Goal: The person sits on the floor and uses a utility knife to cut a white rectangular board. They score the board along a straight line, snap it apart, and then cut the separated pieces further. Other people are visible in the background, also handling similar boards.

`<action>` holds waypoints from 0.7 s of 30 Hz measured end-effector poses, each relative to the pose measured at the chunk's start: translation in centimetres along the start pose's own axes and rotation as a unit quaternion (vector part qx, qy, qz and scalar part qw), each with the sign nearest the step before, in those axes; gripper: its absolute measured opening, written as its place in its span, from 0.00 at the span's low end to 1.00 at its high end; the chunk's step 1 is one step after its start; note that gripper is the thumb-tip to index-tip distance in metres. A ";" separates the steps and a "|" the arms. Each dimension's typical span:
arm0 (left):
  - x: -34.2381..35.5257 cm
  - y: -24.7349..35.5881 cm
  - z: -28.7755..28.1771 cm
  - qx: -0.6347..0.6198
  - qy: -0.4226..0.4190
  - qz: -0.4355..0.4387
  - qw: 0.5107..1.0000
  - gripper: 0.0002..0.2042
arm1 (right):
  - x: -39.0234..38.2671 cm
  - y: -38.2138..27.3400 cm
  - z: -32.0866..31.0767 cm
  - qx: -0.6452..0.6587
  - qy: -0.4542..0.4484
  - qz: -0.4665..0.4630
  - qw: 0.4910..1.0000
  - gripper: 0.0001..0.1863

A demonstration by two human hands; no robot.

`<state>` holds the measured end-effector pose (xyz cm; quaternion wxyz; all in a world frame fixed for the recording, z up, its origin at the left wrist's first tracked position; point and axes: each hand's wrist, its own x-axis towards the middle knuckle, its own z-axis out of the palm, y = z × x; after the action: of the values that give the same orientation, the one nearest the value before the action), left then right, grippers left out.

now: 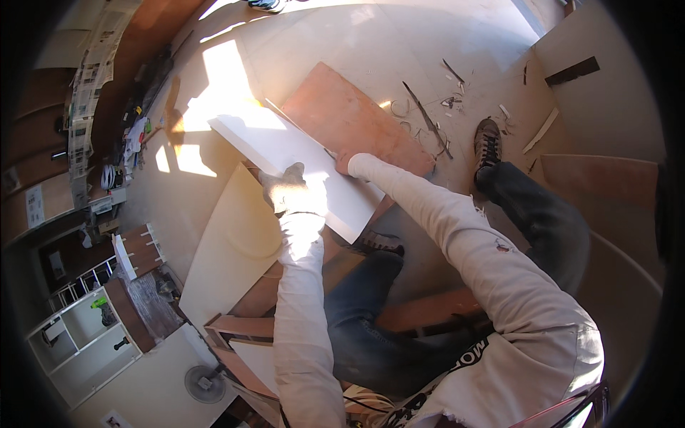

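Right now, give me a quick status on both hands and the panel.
Left hand flat on white panel. Right hand at its far edge, over reddish board. Offcut scraps beyond, clear of the hands.

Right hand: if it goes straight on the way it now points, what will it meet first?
The right hand lies at the white board's edge and points up-left along it. Going on, it would most likely slide over that board, with the brown board beside it; depth is unclear.

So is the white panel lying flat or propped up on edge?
Lying flat: the white panel shows its broad face, partly over the reddish board, with the left hand pressing on it.
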<state>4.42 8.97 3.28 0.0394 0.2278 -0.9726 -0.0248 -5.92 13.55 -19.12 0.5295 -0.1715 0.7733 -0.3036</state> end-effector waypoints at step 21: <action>-2.6 -3.7 3.1 -0.637 -0.064 -0.200 0.742 0.16 | -8.8 9.3 2.7 -0.056 0.023 0.014 0.998 0.25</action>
<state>8.08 6.92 -0.27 0.1066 0.3371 -0.6624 -0.6605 0.45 24.91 -19.59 0.5056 -0.1834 0.8033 -0.2558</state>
